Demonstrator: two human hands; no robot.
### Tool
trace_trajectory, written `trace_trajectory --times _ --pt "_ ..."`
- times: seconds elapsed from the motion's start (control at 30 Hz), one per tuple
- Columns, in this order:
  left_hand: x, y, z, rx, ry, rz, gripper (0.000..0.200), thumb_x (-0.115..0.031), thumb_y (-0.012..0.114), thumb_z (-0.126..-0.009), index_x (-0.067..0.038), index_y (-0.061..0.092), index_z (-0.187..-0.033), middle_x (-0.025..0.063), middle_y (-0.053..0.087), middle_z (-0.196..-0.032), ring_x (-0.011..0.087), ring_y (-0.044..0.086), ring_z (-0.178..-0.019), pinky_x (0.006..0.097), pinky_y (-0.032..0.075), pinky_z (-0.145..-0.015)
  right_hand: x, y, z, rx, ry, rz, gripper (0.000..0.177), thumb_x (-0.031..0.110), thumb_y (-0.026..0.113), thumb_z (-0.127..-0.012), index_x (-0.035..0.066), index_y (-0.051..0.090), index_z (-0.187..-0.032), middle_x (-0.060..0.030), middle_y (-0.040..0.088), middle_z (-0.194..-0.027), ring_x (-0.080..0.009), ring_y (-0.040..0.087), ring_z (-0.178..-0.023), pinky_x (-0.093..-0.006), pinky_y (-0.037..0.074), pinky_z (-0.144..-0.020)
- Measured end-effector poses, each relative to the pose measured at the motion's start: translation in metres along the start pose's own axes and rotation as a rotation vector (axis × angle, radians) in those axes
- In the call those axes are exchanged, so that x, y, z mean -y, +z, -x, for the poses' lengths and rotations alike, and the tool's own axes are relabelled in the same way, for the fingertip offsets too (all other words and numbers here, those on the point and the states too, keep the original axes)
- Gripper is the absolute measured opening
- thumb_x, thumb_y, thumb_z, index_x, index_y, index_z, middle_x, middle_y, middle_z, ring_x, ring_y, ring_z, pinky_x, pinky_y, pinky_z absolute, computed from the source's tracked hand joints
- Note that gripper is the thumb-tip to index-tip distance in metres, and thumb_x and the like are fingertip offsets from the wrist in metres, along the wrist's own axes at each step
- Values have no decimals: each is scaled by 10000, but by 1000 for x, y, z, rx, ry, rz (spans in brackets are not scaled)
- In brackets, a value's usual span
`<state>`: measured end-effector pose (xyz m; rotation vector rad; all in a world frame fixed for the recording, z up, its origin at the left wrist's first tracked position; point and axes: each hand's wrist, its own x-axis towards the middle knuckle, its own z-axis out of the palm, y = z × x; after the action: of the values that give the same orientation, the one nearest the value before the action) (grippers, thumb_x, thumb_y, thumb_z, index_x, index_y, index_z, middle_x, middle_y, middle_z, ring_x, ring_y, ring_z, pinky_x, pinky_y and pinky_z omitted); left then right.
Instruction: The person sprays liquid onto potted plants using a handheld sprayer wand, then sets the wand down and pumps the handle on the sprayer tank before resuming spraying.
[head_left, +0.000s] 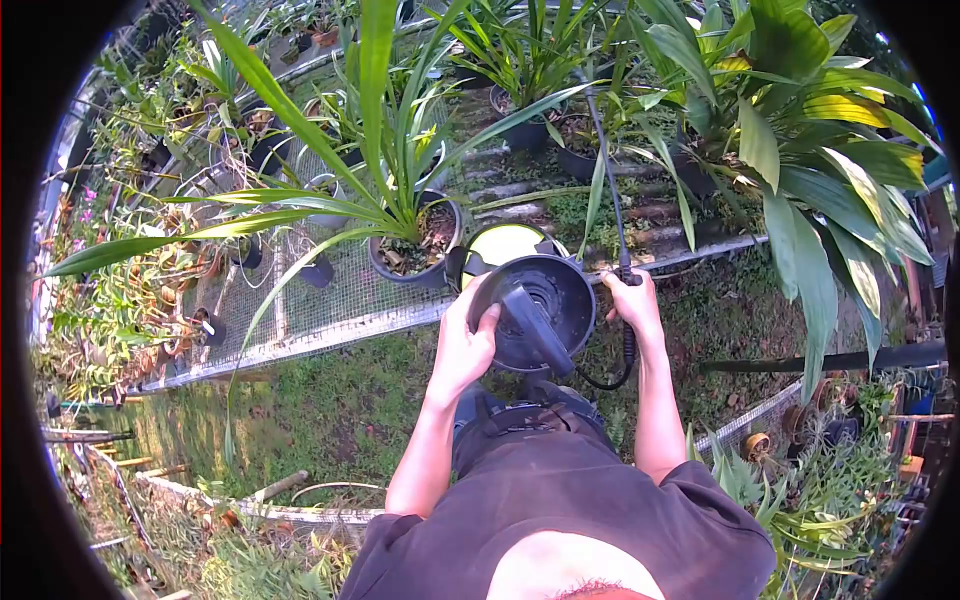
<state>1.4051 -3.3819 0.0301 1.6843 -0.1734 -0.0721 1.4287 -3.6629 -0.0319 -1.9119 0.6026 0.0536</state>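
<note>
In front of my body is a pump sprayer with a round black top and a black handle across it. Part of its pale yellow-green tank shows beyond the black rim. My left hand grips the left side of the top, thumb over the edge. The fingers of my right hand are wrapped round the grip of a black spray wand, which points away over the bench. From the grip a black hose curves back to the sprayer.
A potted plant with long strap leaves stands on a wire-mesh bench, left of the sprayer. Broad-leaved plants hang over the bench's right side. More pots line the far side. Grass covers the ground; a second mesh bench lies at right.
</note>
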Motion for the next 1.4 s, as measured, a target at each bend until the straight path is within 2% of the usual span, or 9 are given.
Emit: trace_trajectory --times 0.2,0.23,0.37,0.77,0.8,0.9,1.03,1.07,1.4 --pt "-8 22 -12 -55 23 3 380 43 530 -924 32 580 -1301 170 690 -1179 247 645 -1133 345 455 -1019 7 -11 -2 -10 13 48 342 246 660 -904 -39 601 -726 -110 610 -571 -249 675 -487 -383 550 -477" --pt "-4 23 -15 -64 27 -2 381 44 528 -922 33 582 -1299 173 690 -1178 251 646 -1129 346 456 -1015 15 -9 1 -20 -8 55 356 247 665 -901 -12 561 -680 -50 567 -557 -193 625 -446 -349 517 -427" --pt "6 27 -25 -103 41 -18 387 49 527 -913 35 585 -1295 182 690 -1173 260 647 -1121 348 456 -1010 32 -2 -14 -3 -96 60 391 285 683 -915 -13 576 -685 -53 579 -565 -183 621 -448 -346 519 -426" --pt "15 0 -76 -107 89 -40 407 39 569 -919 27 571 -1325 234 686 -1196 334 659 -1157 388 474 -1009 193 1 -134 69 -205 18 418 396 695 -917 46 547 -743 21 511 -592 -134 561 -448 -319 522 -421" --pt "3 -2 -77 -94 101 -25 390 39 566 -921 19 575 -1310 234 688 -1185 341 661 -1154 394 479 -1003 207 -4 -140 214 -191 19 408 386 703 -900 26 571 -759 14 536 -620 -136 578 -486 -323 536 -428" --pt "14 -10 -86 -43 117 -56 395 33 564 -923 3 569 -1316 235 692 -1165 353 671 -1131 404 492 -986 221 19 -144 -45 -201 46 408 376 712 -884 10 581 -762 4 560 -636 -143 590 -494 -332 541 -428" --pt "29 -19 -90 9 114 -91 396 29 567 -920 1 570 -1315 243 691 -1161 376 672 -1121 408 496 -978 210 17 -109 35 -125 150 416 366 703 -888 -3 572 -747 -36 572 -628 -185 636 -488 -343 559 -465" --pt "35 -21 -92 34 119 -97 394 27 567 -919 2 572 -1312 244 691 -1161 376 673 -1120 409 498 -972 204 23 -92 -86 -141 113 429 376 699 -894 -10 576 -751 -53 581 -631 -199 654 -497 -338 552 -469" --pt "23 -32 -86 185 96 -148 384 17 559 -930 -15 572 -1312 251 698 -1124 403 679 -1088 426 513 -938 112 24 42 -120 28 -38 378 301 681 -937 -4 599 -730 -18 558 -566 -130 584 -444 -316 492 -420"
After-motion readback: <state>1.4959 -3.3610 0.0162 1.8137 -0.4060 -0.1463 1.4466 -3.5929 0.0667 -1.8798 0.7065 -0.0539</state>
